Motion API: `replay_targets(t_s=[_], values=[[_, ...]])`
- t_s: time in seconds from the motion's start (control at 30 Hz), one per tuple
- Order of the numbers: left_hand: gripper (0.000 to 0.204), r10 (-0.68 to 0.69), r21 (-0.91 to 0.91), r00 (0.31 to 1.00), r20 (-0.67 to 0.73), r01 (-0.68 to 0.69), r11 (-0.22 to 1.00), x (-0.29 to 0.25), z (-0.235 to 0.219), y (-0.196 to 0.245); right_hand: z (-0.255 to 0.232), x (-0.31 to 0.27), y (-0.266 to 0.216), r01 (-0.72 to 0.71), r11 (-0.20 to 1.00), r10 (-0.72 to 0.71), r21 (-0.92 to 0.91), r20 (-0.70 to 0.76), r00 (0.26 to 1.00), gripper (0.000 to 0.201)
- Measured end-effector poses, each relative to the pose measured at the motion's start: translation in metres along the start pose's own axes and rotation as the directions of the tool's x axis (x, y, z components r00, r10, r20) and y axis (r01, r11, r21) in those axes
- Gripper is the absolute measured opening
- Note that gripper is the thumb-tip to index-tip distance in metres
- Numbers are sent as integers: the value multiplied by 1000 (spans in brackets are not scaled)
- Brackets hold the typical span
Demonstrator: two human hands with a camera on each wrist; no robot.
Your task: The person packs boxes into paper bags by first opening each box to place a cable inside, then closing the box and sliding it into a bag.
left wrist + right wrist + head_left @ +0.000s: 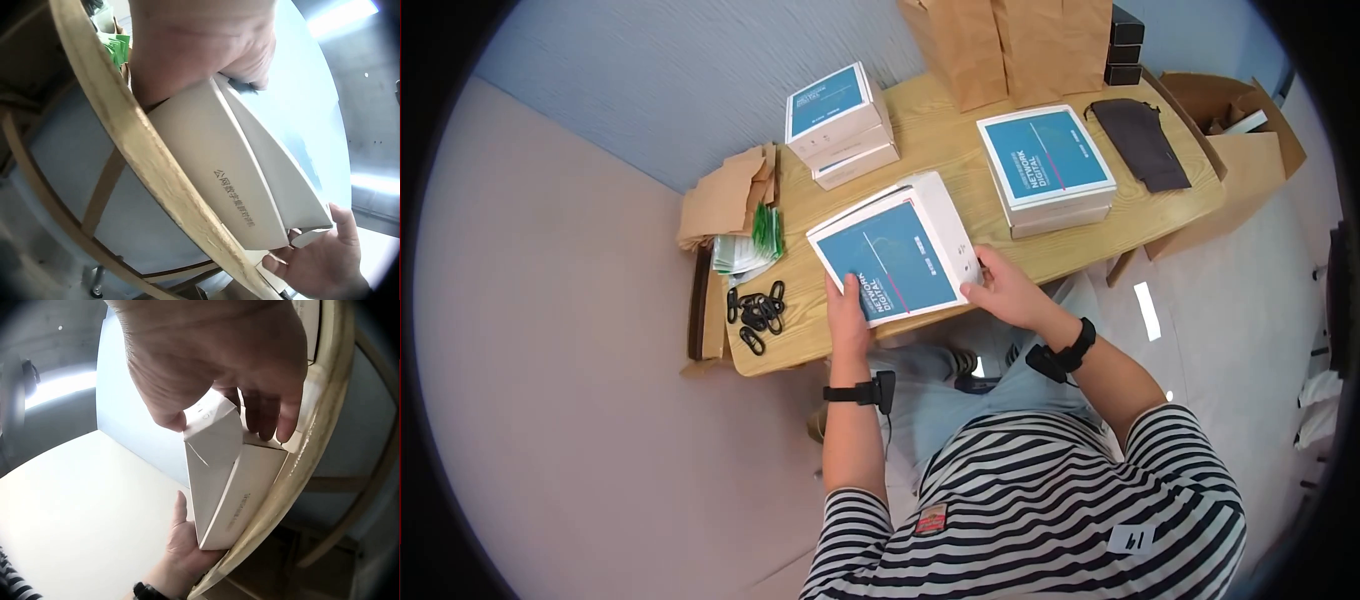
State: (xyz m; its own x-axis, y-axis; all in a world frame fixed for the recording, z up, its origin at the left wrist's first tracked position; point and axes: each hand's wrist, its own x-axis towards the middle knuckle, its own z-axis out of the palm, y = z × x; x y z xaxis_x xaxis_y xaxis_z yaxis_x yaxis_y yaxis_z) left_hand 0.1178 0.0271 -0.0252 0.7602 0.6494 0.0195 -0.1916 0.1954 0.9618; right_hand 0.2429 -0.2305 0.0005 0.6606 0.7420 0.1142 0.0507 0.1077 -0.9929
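Observation:
A white cardboard box (892, 262) with a blue "NETWORK DIGITAL" top is tilted at the table's front edge. My left hand (847, 318) grips its near left corner, thumb on the blue top. At the right side, my right hand (1008, 292) pinches the lid between thumb and fingers. The left wrist view shows a wedge-shaped gap between lid and box side (219, 169), wider toward the right hand (325, 259). In the right wrist view the lid's end flap (212, 415) is raised, held by the right hand (219, 356); the box's inside is hidden.
On the wooden table (945, 130) stand two more box stacks (840, 115) (1050, 165). Black carabiner-like loops (755, 312), green-edged packets (762, 235) and brown paper (730, 195) lie left. Paper bags (1010, 50), a dark pouch (1138, 140) and an open carton (1240, 165) are at right.

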Motion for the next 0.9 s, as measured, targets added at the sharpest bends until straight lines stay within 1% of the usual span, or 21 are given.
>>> replay_targets(t_s=[0.03, 0.07, 0.13, 0.17, 0.23, 0.27, 0.33, 0.37, 0.43, 0.47, 0.53, 0.57, 0.63, 0.67, 0.73, 0.87, 0.9], values=[[52, 14, -24, 999, -34, -15, 1000, 0, 1, -3, 0, 0, -4, 27, 996, -25, -81, 23, 999, 61], [52, 16, -24, 999, -30, -16, 1000, 0, 1, -7, -2, 1, -9, 30, 996, -28, -82, 20, 999, 61], [51, 91, -36, 994, -52, -93, 995, 1, -2, -18, -3, 9, -28, 12, 995, -15, -101, -28, 1000, 67], [51, 93, -38, 994, -49, -95, 995, 2, -5, -22, -3, 14, -33, 14, 995, -17, -103, -30, 999, 67], [52, 170, -83, 985, 11, -168, 982, 1, -9, -29, -1, 25, -42, 167, 986, -167, -16, -113, 979, 72], [52, 169, -86, 985, 13, -168, 982, 0, -11, -33, 0, 29, -47, 167, 986, -168, -20, -115, 979, 72], [60, 220, -95, 975, 10, -218, 971, -1, -10, -35, 2, 34, -64, 181, 981, -189, -66, -146, 971, 70], [60, 222, -97, 975, 8, -220, 971, -1, -10, -35, 0, 38, -67, 181, 981, -189, -67, -144, 971, 70], [72, 252, -69, 968, 12, -251, 965, -3, -9, -33, -1, 43, -71, 318, 905, -358, -282, -102, 928, 59], [72, 252, -67, 968, 10, -251, 966, -4, -7, -32, 1, 42, -73, 318, 906, -358, -280, -101, 928, 59], [76, 282, -79, 959, -12, -282, 956, -3, -6, -33, 3, 36, -77, 337, 833, -416, -439, -94, 904, 47], [76, 280, -79, 960, -12, -280, 957, -3, -6, -33, 6, 33, -80, 335, 834, -414, -439, -95, 905, 47], [77, 278, -79, 961, -9, -278, 957, -6, -6, -32, 12, 27, -82, 334, 812, -476, -479, -213, 853, 36], [77, 275, -80, 961, -6, -275, 958, -7, -5, -32, 12, 25, -81, 330, 812, -475, -480, -216, 853, 36], [76, 296, -60, 955, -17, -296, 953, -7, -4, -30, 11, 23, -80, 312, 789, -501, -529, -262, 825, 33], [73, 279, -82, 960, -6, -278, 957, -8, -3, -27, 10, 23, -79, 304, 795, -512, -525, -313, 800, 30], [71, 281, -80, 960, -10, -281, 956, -8, -3, -26, 10, 22, -79, 257, 804, -481, -535, -332, 811, 30]])
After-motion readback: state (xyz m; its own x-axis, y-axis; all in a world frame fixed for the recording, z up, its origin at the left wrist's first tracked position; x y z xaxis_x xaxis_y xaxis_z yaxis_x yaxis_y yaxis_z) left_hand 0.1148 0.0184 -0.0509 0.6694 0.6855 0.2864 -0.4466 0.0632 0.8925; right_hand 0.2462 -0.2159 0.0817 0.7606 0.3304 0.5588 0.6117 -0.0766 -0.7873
